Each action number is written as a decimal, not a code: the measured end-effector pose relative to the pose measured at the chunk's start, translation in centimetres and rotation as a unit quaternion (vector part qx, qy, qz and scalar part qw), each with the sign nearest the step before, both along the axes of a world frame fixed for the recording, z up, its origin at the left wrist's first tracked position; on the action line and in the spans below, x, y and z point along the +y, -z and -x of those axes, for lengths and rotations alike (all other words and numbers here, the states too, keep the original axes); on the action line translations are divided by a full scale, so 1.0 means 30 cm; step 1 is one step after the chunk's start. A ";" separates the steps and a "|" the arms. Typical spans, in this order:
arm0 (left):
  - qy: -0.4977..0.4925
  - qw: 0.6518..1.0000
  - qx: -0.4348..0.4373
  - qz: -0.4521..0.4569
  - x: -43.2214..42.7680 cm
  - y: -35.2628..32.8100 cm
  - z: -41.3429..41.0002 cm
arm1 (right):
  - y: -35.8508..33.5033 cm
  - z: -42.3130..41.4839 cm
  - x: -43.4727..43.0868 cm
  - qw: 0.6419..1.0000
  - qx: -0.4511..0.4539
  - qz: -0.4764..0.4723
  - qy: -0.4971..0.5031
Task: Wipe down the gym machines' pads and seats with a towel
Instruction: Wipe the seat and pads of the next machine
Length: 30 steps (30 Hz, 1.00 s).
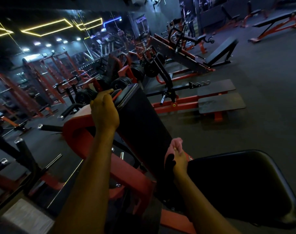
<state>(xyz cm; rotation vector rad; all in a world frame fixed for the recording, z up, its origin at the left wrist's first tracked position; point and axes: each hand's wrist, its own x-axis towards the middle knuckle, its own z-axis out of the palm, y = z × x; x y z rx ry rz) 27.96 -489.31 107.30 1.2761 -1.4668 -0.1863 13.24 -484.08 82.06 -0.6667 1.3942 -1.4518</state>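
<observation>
head view, dim light. left hand (104, 112): bare, nothing worn that shows. left forearm (86, 174): bare along its whole visible length, wrist to lower frame edge, long and broad in the wide lens. right hand (179, 159): bare, partly in shadow. right forearm (203, 208): bare likewise, wrist to frame edge. wrist detail too dark to tell.
</observation>
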 end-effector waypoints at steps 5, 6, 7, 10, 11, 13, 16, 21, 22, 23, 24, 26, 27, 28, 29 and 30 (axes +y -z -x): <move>0.011 1.000 0.008 0.007 0.003 0.001 0.003 | -0.108 0.087 -0.173 0.999 0.024 0.007 -0.027; 0.016 1.000 0.009 0.009 0.002 0.004 0.000 | -0.130 0.098 -0.185 0.998 0.031 0.036 -0.041; 0.020 1.000 0.012 0.012 0.008 0.001 0.004 | -0.160 0.117 -0.190 0.996 0.050 0.038 -0.059; 0.038 0.999 0.018 0.012 0.025 -0.003 0.014 | -0.228 0.144 -0.186 0.994 0.015 0.050 -0.099; 0.039 0.999 0.018 0.012 0.033 -0.006 0.021 | -0.254 0.147 -0.192 0.990 0.008 0.077 -0.116; 0.040 0.999 0.024 0.004 0.053 -0.012 0.034 | -0.312 0.148 -0.247 0.983 0.028 0.127 -0.131; 0.032 0.999 0.025 0.006 0.053 -0.009 0.032 | -0.425 0.138 -0.362 0.968 0.025 0.201 -0.151; -0.011 1.000 0.015 -0.002 0.059 -0.016 0.040 | -0.482 0.116 -0.263 0.951 -0.004 0.278 -0.139; -0.012 1.000 0.012 -0.001 0.061 -0.016 0.042 | -0.437 0.130 -0.246 0.955 -0.001 0.259 -0.144; -0.011 1.000 0.014 -0.003 0.062 -0.014 0.043 | -0.392 0.147 -0.228 0.960 -0.008 0.238 -0.149; -0.010 1.000 0.021 -0.003 0.060 -0.013 0.042 | -0.352 0.158 -0.233 0.963 0.002 0.223 -0.151; -0.009 0.999 0.043 -0.006 0.055 -0.012 0.039 | -0.348 0.174 -0.233 0.966 0.002 0.201 -0.164; -0.013 0.999 0.049 -0.010 0.053 -0.012 0.038 | -0.372 0.176 -0.239 0.968 -0.011 0.186 -0.167; -0.017 0.999 0.050 -0.013 0.055 -0.015 0.039 | -0.404 0.170 -0.261 0.970 -0.004 0.184 -0.161; -0.021 0.998 0.048 -0.020 0.059 -0.017 0.043 | -0.451 0.162 -0.265 0.972 0.000 0.177 -0.155; -0.023 0.998 0.046 -0.024 0.063 -0.020 0.046 | -0.494 0.151 -0.285 0.972 0.017 0.178 -0.156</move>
